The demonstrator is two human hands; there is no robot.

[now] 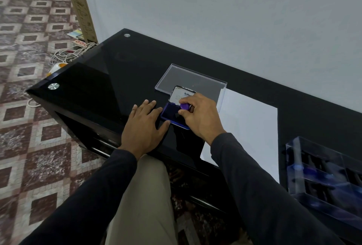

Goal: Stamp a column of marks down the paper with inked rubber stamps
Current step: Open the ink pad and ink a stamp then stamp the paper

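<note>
Right hand (197,113) is pinching a small purple stamp (184,106) w/ curled fingers and has it down on the ink pad (170,114), which sits open on the black glass table (109,76) roughly mid-surface, closer to the front edge. Pad's lid (181,93) is flipped up behind it, white label showing, partly hidden by the fingers. Left hand (146,125) lies flat on the glass w/ fingers straight and spread, not gripping anything, fingertips touching the left side of the pad. White paper (248,127) lies just right of the pad and runs to the front edge; can't see any marks on it, tho the right arm covers part. Clear plastic lid (188,80) lies behind the pad toward the wall edge, its right end overlapping the paper's far corner. Clear box w/ dark stamps (323,172) sits at the right edge, blurry.
</note>
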